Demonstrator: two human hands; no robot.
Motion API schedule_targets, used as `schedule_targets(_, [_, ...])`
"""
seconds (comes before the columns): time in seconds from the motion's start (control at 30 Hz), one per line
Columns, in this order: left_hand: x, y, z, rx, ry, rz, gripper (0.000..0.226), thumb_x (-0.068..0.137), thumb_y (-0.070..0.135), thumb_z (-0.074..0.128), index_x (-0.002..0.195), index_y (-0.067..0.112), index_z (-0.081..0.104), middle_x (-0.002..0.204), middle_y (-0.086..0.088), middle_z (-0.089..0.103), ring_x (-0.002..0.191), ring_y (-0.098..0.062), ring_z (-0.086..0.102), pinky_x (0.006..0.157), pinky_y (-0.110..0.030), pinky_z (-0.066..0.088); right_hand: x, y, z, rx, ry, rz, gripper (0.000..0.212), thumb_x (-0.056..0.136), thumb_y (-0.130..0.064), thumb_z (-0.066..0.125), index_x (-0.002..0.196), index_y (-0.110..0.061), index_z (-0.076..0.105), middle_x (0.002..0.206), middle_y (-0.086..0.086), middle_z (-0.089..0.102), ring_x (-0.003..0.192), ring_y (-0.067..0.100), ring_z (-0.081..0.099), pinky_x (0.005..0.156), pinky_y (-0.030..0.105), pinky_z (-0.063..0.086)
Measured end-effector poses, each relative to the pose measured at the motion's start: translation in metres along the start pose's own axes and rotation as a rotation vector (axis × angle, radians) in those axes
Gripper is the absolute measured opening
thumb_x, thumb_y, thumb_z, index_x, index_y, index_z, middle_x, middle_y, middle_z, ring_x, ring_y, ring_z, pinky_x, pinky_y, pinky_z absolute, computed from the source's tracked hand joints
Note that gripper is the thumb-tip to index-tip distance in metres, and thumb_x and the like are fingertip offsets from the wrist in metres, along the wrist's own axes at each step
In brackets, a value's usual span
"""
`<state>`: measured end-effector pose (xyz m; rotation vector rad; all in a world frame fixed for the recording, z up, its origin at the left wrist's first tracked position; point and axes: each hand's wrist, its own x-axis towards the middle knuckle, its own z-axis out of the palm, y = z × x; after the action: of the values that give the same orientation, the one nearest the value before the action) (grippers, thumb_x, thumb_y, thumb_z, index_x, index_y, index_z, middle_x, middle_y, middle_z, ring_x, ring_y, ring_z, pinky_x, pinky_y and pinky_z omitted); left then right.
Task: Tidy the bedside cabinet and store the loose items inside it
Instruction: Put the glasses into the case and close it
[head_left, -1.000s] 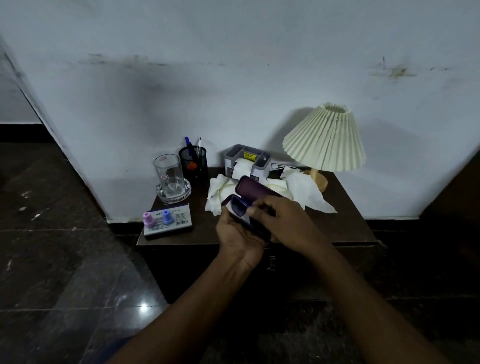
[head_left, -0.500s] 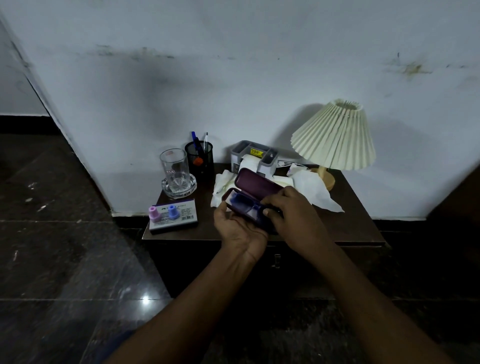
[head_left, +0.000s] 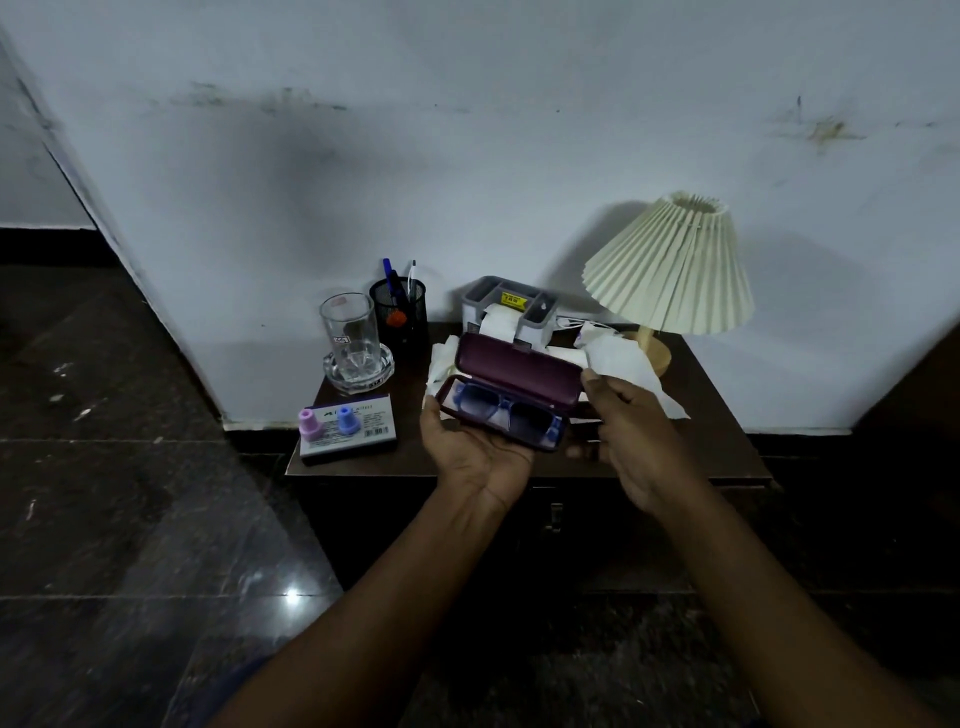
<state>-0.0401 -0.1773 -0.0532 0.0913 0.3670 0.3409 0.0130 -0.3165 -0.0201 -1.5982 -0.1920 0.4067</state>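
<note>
A dark maroon glasses case (head_left: 519, 375) lies open above the front of the dark wooden bedside cabinet (head_left: 719, 444), its lid tipped back. Blue-framed glasses (head_left: 501, 411) rest inside it. My left hand (head_left: 478, 460) cups the case from underneath, fingers curled round its near edge. My right hand (head_left: 636, 434) hovers just right of the case with relaxed fingers and holds nothing; its thumb tip is by the lid's right end. Crumpled white tissues (head_left: 626, 364) lie on the cabinet behind the case.
On the cabinet stand a glass (head_left: 347, 332) in a glass dish, a black mesh pen holder (head_left: 400, 314), a grey organiser (head_left: 506, 304), a pleated lamp (head_left: 670, 265) and a flat box with two small bottles (head_left: 348, 426). A drawer handle (head_left: 556, 515) shows on the front.
My right hand has drawn back from inside the case to its right side, leaving the glasses uncovered. The lid now stands wider open. My left hand still supports the case.
</note>
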Motion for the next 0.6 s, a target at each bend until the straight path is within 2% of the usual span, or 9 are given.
schedule_targets(0.07, [-0.002,0.000,0.003,-0.007,0.049,0.023,0.067,0.096,0.063,0.040,0.131,0.014,0.067,0.134,-0.020,0.066,0.128,-0.039,0.060,0.110,-0.061,0.042,-0.001,-0.002,0.000,0.138,-0.044,0.017,0.027,0.103,-0.037,0.058,0.111,-0.017,0.074,0.102,0.009,0.077,0.078,0.025,0.074,0.065,0.037,0.059])
schedule_targets(0.13, [-0.004,0.001,0.006,0.004,0.086,0.061,0.061,0.099,0.061,0.037,0.120,0.014,0.070,0.121,-0.020,0.073,0.115,-0.037,0.065,0.098,-0.057,0.051,-0.001,-0.005,0.000,0.215,-0.110,0.043,0.029,0.100,-0.038,0.061,0.111,-0.015,0.073,0.102,0.008,0.076,0.080,0.026,0.074,0.068,0.039,0.061])
schedule_targets(0.2, [-0.007,0.002,0.010,0.009,0.090,0.076,0.060,0.100,0.059,0.037,0.124,0.015,0.069,0.110,-0.019,0.076,0.106,-0.036,0.067,0.084,-0.052,0.054,-0.003,-0.004,0.001,0.241,-0.202,0.089,0.031,0.099,-0.038,0.062,0.117,-0.014,0.069,0.107,0.010,0.077,0.084,0.031,0.074,0.072,0.044,0.063])
schedule_targets(0.27, [-0.007,0.003,0.011,0.001,0.087,0.077,0.062,0.101,0.058,0.037,0.130,0.012,0.066,0.106,-0.021,0.076,0.105,-0.037,0.067,0.081,-0.051,0.053,-0.004,-0.002,0.002,0.275,-0.256,0.119,0.033,0.100,-0.034,0.061,0.125,-0.013,0.065,0.116,0.012,0.075,0.092,0.038,0.074,0.080,0.053,0.063])
schedule_targets(0.33, [-0.005,0.004,0.011,0.015,0.103,0.090,0.060,0.101,0.054,0.037,0.130,0.009,0.064,0.105,-0.022,0.076,0.107,-0.037,0.066,0.087,-0.053,0.054,-0.004,-0.003,0.001,0.341,-0.269,0.122,0.029,0.102,-0.022,0.060,0.126,-0.008,0.066,0.120,0.014,0.074,0.103,0.040,0.073,0.088,0.055,0.060])
schedule_targets(0.4, [0.002,0.007,0.008,0.017,0.118,0.106,0.059,0.101,0.048,0.039,0.137,0.007,0.061,0.123,-0.021,0.071,0.120,-0.037,0.064,0.104,-0.055,0.049,-0.002,-0.004,0.000,0.348,-0.270,0.102,0.021,0.100,-0.003,0.058,0.117,-0.001,0.070,0.121,0.016,0.073,0.110,0.040,0.071,0.092,0.054,0.059])
schedule_targets(0.5, [0.004,0.010,0.010,0.081,0.124,0.104,0.059,0.099,0.052,0.044,0.138,0.011,0.062,0.131,-0.020,0.068,0.126,-0.036,0.062,0.107,-0.054,0.047,0.002,-0.002,-0.003,0.269,-0.202,0.057,0.026,0.094,0.013,0.052,0.103,-0.003,0.071,0.121,0.018,0.070,0.108,0.034,0.072,0.083,0.043,0.064])
schedule_targets(0.57, [0.001,0.010,0.013,0.214,0.102,0.089,0.059,0.097,0.057,0.053,0.129,0.010,0.066,0.120,-0.022,0.073,0.112,-0.035,0.069,0.094,-0.051,0.056,0.005,0.000,-0.004,0.227,-0.140,0.033,0.027,0.093,0.014,0.053,0.106,-0.007,0.066,0.121,0.018,0.068,0.103,0.028,0.073,0.072,0.035,0.064])
schedule_targets(0.6, [0.000,0.009,0.014,0.315,0.101,0.092,0.054,0.097,0.052,0.060,0.127,0.008,0.065,0.116,-0.022,0.074,0.103,-0.033,0.071,0.083,-0.047,0.061,0.007,0.001,-0.006,0.238,-0.114,0.035,0.026,0.094,0.012,0.055,0.109,-0.007,0.064,0.120,0.018,0.068,0.100,0.027,0.073,0.069,0.033,0.063])
